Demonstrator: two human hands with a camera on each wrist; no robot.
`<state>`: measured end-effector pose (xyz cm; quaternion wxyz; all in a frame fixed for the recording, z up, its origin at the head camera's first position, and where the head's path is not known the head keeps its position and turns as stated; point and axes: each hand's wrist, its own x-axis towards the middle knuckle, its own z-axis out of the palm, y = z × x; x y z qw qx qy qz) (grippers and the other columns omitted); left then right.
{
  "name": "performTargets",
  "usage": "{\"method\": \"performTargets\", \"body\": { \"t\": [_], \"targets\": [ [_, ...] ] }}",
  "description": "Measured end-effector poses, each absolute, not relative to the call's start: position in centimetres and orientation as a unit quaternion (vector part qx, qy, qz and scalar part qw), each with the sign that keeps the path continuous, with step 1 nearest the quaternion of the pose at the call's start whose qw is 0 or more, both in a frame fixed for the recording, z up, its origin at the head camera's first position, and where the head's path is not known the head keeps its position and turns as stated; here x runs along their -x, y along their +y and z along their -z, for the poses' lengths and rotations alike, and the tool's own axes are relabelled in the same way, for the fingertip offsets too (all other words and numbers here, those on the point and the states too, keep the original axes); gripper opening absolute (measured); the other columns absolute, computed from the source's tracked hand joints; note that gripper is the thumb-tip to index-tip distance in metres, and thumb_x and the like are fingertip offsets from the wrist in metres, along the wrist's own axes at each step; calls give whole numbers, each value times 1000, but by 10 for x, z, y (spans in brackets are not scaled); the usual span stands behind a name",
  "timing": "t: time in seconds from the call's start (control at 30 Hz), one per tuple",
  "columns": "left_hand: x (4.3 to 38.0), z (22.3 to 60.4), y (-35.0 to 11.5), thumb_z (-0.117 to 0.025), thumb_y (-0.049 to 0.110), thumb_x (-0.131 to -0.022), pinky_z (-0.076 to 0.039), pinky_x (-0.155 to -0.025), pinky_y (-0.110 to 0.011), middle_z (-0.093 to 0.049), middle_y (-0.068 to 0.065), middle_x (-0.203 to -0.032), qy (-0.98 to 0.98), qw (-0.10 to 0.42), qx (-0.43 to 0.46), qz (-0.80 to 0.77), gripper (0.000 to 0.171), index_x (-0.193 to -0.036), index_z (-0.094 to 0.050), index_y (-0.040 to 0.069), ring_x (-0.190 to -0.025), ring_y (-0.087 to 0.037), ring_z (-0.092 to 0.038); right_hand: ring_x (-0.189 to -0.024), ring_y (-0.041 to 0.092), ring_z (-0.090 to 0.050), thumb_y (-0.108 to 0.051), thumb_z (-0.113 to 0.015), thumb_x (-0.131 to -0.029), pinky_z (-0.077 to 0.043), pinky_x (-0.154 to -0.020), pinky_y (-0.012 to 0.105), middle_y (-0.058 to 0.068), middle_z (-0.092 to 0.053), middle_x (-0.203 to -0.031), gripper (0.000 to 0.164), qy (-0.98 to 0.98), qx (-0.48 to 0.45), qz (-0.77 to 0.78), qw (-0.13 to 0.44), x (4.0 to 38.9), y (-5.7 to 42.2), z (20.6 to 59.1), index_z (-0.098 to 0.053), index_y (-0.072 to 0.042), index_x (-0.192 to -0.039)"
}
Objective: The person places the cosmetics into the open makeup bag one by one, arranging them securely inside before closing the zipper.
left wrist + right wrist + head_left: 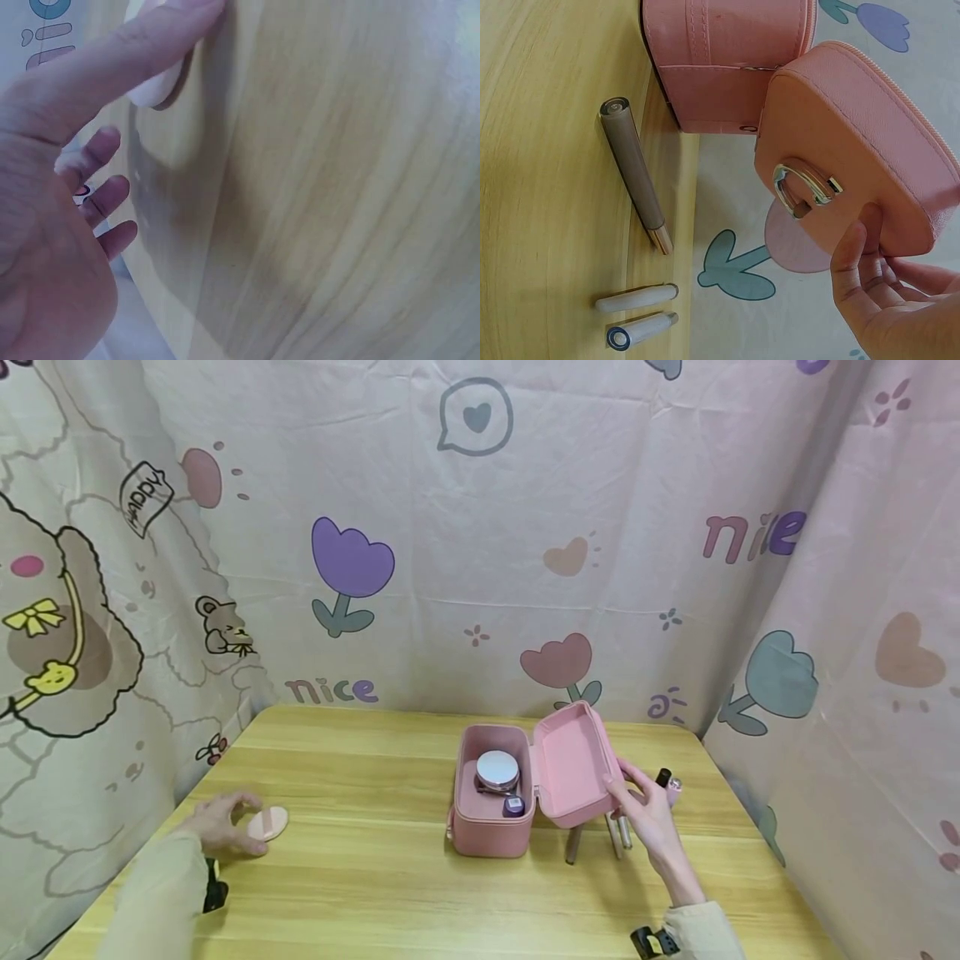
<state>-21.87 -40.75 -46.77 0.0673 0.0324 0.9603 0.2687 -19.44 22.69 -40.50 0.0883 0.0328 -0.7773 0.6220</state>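
A pink cosmetic case stands at the right of the table with its lid swung out to the right. My right hand grips the lid's outer corner; in the right wrist view the fingers lie against its outer face, near a gold-ringed carrying handle. Inside the case are a round compact with a pale top and a small dark bottle. At the far left, my left hand is spread around a pale powder puff on the table, its thumb overlapping the puff in the left wrist view.
Under and behind the lid lie a brown pen-like tube and two slim white tubes. A black-capped item and a pink one are beyond the right hand. Patterned curtains enclose the wooden table at back and sides.
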Motion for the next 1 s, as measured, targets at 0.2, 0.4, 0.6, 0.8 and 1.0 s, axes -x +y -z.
{"method": "performTargets", "body": {
  "t": [0.2,0.4,0.6,0.8,1.0],
  "targets": [
    [220,473,-409,-95,34,-64,-40,-89,-60,-59,-19,-111,956,55,-40,-285,70,-115,-62,0,-104,-37,-51,-73,2,-62,-15,-59,-101,-57,-64,24,-4,-56,-115,52,-776,-31,-624,90,194,227,405,-44,5,-147],
    [221,473,-407,-94,31,-67,-44,-85,-43,-62,-15,-110,955,53,-46,-290,71,-122,-62,-3,-102,-27,-55,-72,2,-62,-16,-58,-102,-57,-64,24,-2,-55,-117,52,-777,-33,-623,90,194,226,405,-44,5,-147],
    [224,473,-403,-90,27,-72,-45,-82,-34,-64,-20,-112,948,54,-40,-311,69,-123,-60,-9,-101,-25,-56,-72,2,-62,-16,-58,-102,-56,-64,24,-2,-55,-117,52,-777,-31,-622,91,194,226,406,-43,6,-147],
    [232,468,-395,-86,23,-76,-45,-75,-29,-63,-22,-113,942,41,-45,-329,68,-127,-57,-11,-93,-21,-55,-73,2,-62,-15,-58,-102,-57,-65,24,5,-55,-123,53,-778,-30,-622,90,194,225,405,-43,5,-148],
    [243,459,-376,-87,22,-75,-44,-74,-28,-62,-21,-111,942,24,-62,-329,68,-128,-57,-8,-92,-22,-54,-73,1,-62,-16,-57,-102,-57,-65,25,12,-54,-127,53,-779,-32,-619,89,193,225,404,-42,5,-148]
  ]
}}
